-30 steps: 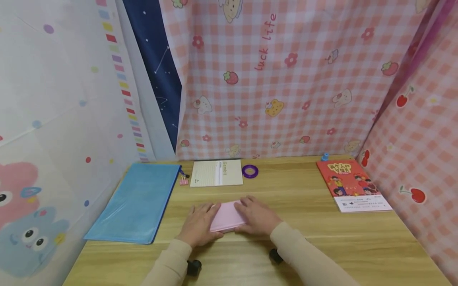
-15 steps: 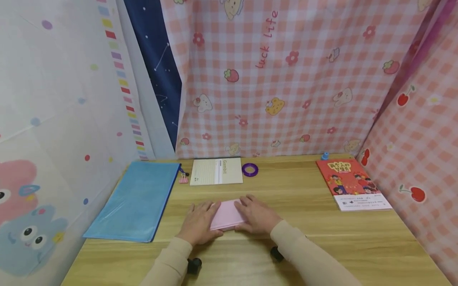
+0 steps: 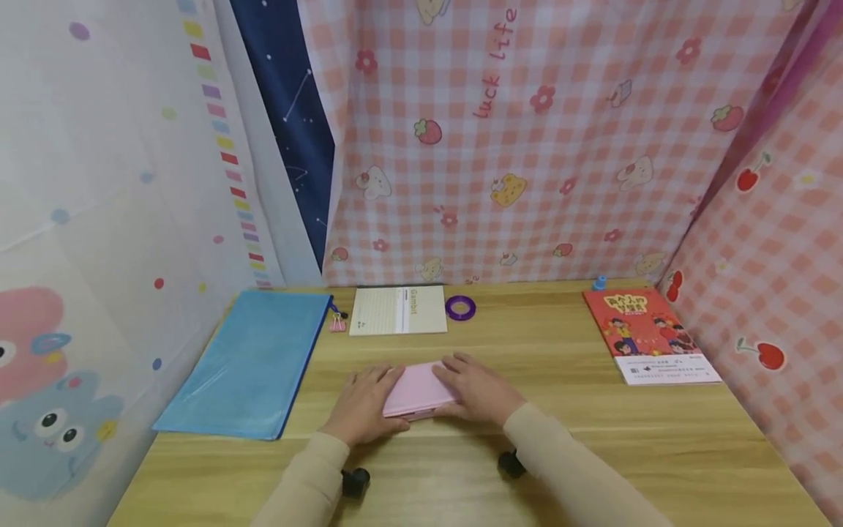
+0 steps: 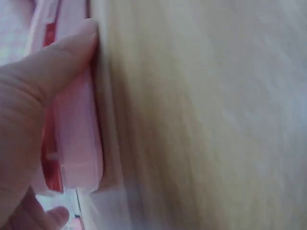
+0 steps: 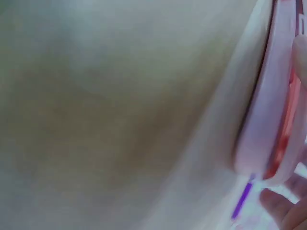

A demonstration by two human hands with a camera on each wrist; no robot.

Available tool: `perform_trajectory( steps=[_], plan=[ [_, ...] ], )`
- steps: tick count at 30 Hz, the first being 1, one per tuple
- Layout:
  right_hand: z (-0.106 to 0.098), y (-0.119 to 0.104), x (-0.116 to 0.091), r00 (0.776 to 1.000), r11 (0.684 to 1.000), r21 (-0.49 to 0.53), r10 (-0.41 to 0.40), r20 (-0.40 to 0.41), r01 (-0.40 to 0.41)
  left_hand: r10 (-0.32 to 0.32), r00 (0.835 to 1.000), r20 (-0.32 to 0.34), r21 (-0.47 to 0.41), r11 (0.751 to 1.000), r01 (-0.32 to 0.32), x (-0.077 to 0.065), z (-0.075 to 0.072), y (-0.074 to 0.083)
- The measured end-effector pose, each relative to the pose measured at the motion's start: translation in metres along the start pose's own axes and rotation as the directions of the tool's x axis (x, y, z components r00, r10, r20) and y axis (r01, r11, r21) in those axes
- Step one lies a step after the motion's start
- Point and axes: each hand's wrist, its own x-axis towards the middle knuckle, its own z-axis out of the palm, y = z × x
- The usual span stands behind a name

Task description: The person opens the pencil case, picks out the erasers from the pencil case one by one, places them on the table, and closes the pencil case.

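A flat pink case (image 3: 420, 389) with rounded corners lies on the wooden table between both hands. A red strip runs along its side, between two pink halves, in both wrist views. My left hand (image 3: 364, 406) holds its left end, fingers over the top and far side. The left thumb (image 4: 67, 57) lies across the near side, over the red strip. At the opposite end my right hand (image 3: 479, 391) grips the case in the same way, its thumb at the near edge. The palms hide both ends of the case.
Left lies a blue folder (image 3: 244, 366). Along the back are a pink binder clip (image 3: 338, 323), a cream notebook (image 3: 398, 311) and a purple tape ring (image 3: 460, 307). A red booklet (image 3: 648, 333) and a small blue object (image 3: 599, 282) sit back right. Patterned curtains (image 3: 527, 146) enclose the table.
The head view has shifted slightly, so the table's contents appear a little higher. Both hands keep their hold on the pink case, whose near side shows slightly more between the thumbs.
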Motion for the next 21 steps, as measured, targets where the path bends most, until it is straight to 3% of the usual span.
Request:
perform_trajectory(
  steps=[8,15,21],
  plan=[
    [0.003,0.021,-0.035,0.988,0.984,0.172,0.071,-0.139,-0.047,-0.137,0.984,-0.113,-0.209,0.972,0.112,-0.025,-0.002,-0.025],
    [-0.001,0.028,-0.043,0.983,0.991,0.129,-0.004,-0.185,0.029,-0.144,0.984,-0.103,-0.286,0.952,0.11,-0.031,0.0,-0.03],
    [0.001,0.029,-0.043,0.97,0.995,0.069,-0.05,-0.237,0.068,-0.19,0.979,-0.077,-0.351,0.924,0.151,-0.032,0.001,-0.027]
  ],
)
